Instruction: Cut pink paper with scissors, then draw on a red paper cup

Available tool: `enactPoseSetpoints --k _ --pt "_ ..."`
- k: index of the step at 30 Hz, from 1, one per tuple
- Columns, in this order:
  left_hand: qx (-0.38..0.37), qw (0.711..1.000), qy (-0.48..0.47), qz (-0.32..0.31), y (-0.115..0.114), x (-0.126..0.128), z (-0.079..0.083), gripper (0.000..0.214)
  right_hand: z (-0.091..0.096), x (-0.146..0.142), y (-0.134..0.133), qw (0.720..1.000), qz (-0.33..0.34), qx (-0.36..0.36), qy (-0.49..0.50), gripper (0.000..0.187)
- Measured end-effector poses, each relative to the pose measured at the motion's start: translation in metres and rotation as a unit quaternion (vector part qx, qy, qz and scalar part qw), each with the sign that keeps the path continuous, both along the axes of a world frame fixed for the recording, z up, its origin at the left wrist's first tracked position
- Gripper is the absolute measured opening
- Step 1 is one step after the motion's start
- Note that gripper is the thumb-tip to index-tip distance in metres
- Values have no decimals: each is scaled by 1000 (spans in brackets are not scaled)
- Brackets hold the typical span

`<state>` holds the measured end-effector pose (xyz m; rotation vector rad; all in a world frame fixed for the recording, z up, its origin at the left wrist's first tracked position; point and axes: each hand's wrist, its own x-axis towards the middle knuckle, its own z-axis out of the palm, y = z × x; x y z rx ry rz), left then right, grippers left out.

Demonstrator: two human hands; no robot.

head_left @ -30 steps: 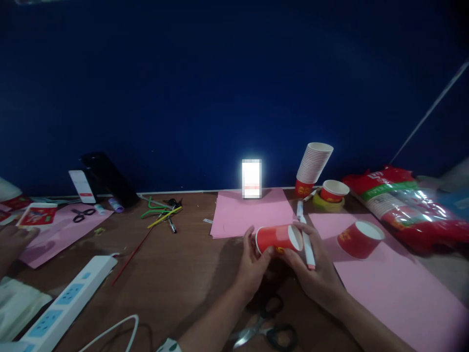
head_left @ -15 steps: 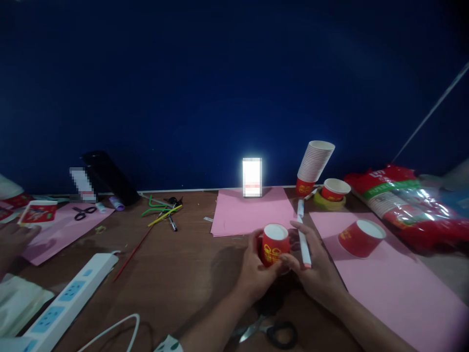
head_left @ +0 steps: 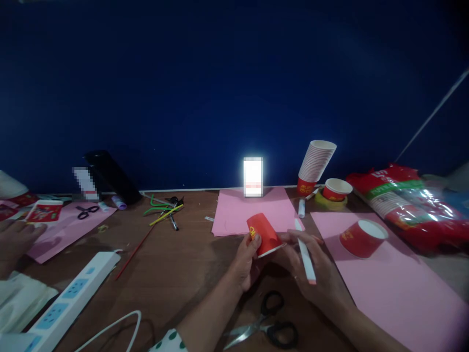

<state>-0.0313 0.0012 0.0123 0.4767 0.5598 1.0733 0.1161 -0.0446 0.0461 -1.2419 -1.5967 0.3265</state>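
Observation:
A red paper cup (head_left: 263,234) with yellow lettering is held in my left hand (head_left: 248,261), thumb across its side. It tilts with its base up and its white rim toward me. My right hand (head_left: 311,264) is beside the rim, with a white marker (head_left: 306,259) tucked between its fingers; its end toward me is orange. Whether my right fingertips touch the cup I cannot tell. Below my hands, scissors (head_left: 269,322) with black handles lie spread on the brown table. Another red paper cup (head_left: 362,238) lies tipped on the right pink sheet (head_left: 388,283).
Stacked paper cups (head_left: 315,161) lean near the wall, beside a cup on a yellow tape roll (head_left: 331,201). A red plastic bag (head_left: 406,205) is at right. A lit phone (head_left: 252,177) stands on pink paper. Pipe cleaners (head_left: 163,208) and a power strip (head_left: 69,298) lie left, near another person's hand (head_left: 16,239).
The cup in my left hand has tipped from upright to base-up, and its rim has turned toward me. My right hand has drawn slightly away with the marker. More of the scissors shows.

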Motion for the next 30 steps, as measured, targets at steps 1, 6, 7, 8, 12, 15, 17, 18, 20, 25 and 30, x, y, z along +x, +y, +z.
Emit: enactPoseSetpoints --k 1,6,7,8,12,15,17,18,20,25,30 --pt "3 1000 4 0 -1 0 1 38 3 -1 -2 1000 0 -4 -16 19" --pt "3 1000 -14 -4 -1 0 -1 32 14 -5 -7 998 -6 2 -61 20" --pt "-5 1000 -25 -5 -1 0 -2 30 14 -5 -7 998 -2 1 -65 20" --pt "-13 999 -35 -6 -1 0 -4 28 14 -5 -7 998 3 3 -68 20" --pt "6 999 -29 15 -2 0 -5 28 8 -5 -5 998 29 2 -61 18" --pt "63 996 31 48 -1 0 -4 32 2 -5 -4 998 41 2 -43 15" --pt "95 990 74 74 -1 -1 -5 35 0 -5 -3 998 47 -1 -40 16" --pt "107 987 89 84 0 -1 -6 37 -1 -6 -3 998 50 -9 -44 17" --pt "120 982 109 95 1 -1 -8 40 -1 -6 -3 998 50 -11 -45 17" --pt "114 983 117 87 4 -2 -13 43 0 -7 -3 998 58 -12 -31 18" --pt "103 985 116 72 7 -2 -16 40 6 -8 -5 999 37 -3 -35 16"
